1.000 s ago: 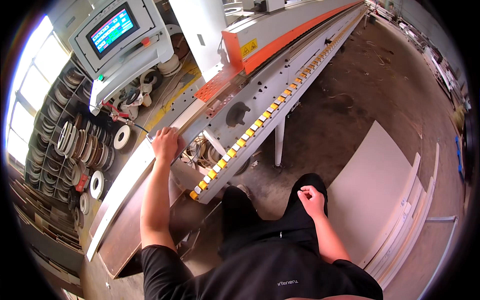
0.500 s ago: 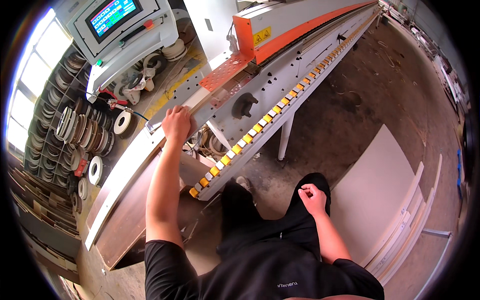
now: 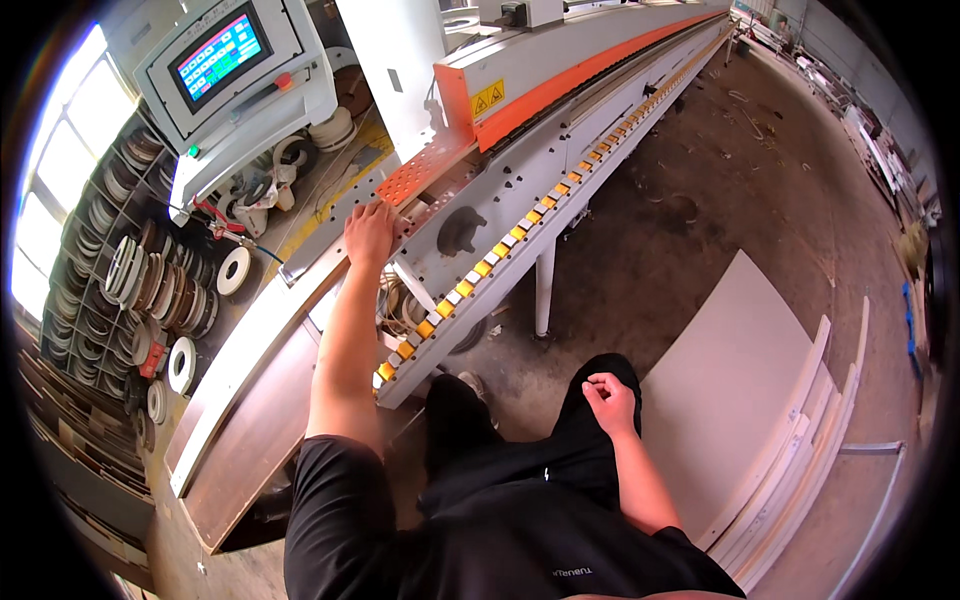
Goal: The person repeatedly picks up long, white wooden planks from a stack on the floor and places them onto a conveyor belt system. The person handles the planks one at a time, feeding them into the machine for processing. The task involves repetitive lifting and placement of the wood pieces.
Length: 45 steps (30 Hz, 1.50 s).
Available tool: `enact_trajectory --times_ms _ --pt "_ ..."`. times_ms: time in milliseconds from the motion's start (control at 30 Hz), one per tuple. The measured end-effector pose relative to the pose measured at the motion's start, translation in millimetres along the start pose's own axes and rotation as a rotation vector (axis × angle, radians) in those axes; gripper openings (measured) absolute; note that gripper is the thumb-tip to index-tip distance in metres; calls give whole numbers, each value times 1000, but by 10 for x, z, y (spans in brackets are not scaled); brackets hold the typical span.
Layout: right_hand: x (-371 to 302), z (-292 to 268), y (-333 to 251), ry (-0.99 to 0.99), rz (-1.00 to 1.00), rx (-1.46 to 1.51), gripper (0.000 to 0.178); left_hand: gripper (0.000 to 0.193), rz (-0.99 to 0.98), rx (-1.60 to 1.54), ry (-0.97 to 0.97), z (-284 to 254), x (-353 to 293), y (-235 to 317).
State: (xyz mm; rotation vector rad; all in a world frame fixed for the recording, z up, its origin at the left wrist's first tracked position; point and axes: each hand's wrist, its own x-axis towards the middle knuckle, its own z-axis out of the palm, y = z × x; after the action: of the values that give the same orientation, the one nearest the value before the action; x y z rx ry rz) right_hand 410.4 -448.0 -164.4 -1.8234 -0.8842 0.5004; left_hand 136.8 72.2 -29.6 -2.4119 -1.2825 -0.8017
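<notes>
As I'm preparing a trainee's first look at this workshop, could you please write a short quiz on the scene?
1. Which of these is nearest the left hand?
A) the lit screen
B) the perforated orange plate
C) the rack of coils

2. True or false: a large pale panel is on the person's right.

3. Fill in the blank: the small pieces along the sloping rail alternate between white and ____.

Key: 1. B; 2. True; 3. yellow.
</notes>
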Motion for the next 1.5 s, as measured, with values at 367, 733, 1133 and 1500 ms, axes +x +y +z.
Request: enact_trajectory --times_ms 367,733,1133,1500 --pt "16 27 142 -25 15 68 20 29 -37 -39 21 -1009 -1248 -948" --pt "9 96 15 -64 8 -47 24 31 -458 290 -28 -2559 -3437 -2446" --pt "27 155 -34 -84 7 -129 23 19 -575 478 -86 -3052 -4301 -3306" --pt "82 222 -62 -146 22 -234 23 15 -312 477 -77 -2713 -3534 -2765"
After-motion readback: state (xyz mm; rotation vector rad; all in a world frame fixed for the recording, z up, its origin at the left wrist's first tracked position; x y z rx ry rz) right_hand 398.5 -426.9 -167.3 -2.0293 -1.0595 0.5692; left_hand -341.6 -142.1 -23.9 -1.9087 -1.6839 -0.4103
